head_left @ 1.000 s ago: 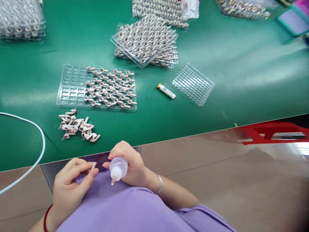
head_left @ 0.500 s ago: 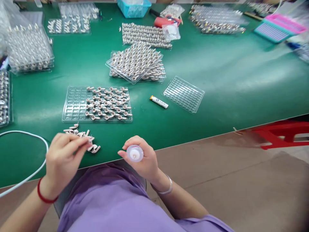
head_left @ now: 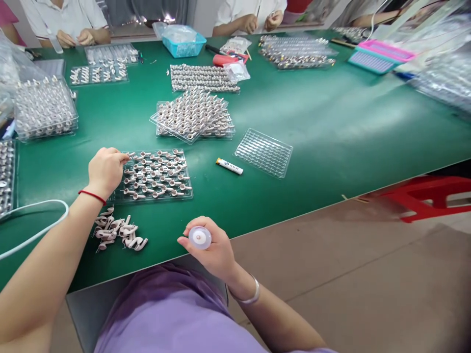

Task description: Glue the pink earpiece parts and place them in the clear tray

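Observation:
My left hand (head_left: pixel 106 169) reaches over the left end of a clear compartment tray (head_left: pixel 154 176) that holds rows of small beige earpiece-shaped parts. Its fingers are pinched together on one such part at the tray's upper left. My right hand (head_left: pixel 211 247) hovers at the table's near edge, curled round a small clear squeeze bottle (head_left: pixel 199 237) whose round bottom faces me. A loose pile of the beige parts (head_left: pixel 117 233) lies on the green table between the tray and me.
A white lighter-like tube (head_left: pixel 229 166) and an empty clear tray (head_left: pixel 263 152) lie right of the working tray. Stacked full trays (head_left: pixel 191 115) sit behind, others at the left (head_left: pixel 44 108). A white cable (head_left: pixel 33 230) loops at left. Other people's hands work at the far edge. A red stool (head_left: pixel 423 196) stands at right.
My left hand moved from my lap past the loose pile up to the tray, carrying a part. My right hand turned the bottle bottom-up towards me. The view tilted up.

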{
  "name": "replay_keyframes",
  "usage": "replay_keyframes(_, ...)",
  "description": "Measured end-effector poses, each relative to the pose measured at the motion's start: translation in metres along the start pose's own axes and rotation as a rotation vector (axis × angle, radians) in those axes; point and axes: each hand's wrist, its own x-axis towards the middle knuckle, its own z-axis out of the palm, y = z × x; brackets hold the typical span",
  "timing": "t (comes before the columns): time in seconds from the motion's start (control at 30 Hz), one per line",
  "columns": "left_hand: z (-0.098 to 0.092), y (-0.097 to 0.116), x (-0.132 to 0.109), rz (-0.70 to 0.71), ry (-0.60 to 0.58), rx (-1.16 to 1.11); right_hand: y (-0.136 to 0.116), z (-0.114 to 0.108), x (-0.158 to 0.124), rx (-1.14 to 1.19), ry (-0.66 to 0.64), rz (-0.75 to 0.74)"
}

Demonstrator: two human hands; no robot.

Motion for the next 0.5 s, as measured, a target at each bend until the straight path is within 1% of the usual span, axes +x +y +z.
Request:
replay_keyframes(0.2,0.003,0.003,0.004,0.024,-0.065,0.012,-0.003,-0.001,0.002,0.011,-0.006,0.008)
replay_keyframes(0.3,0.0,0.004,0.002,0.017,-0.076,0.001,-0.002,-0.001,0.001,0.017,-0.003,0.016)
replay_keyframes(0.4,-0.015,0.005,-0.01,-0.006,-0.053,-0.016,-0.001,-0.001,0.0,0.028,-0.005,0.031)
replay_keyframes(0.47,-0.03,0.006,-0.025,-0.026,-0.054,-0.039,-0.001,-0.002,0.0,0.037,-0.006,0.038)
replay_keyframes(0.5,-0.039,0.006,-0.033,-0.05,-0.084,-0.059,-0.001,-0.002,0.0,0.039,-0.008,0.041)
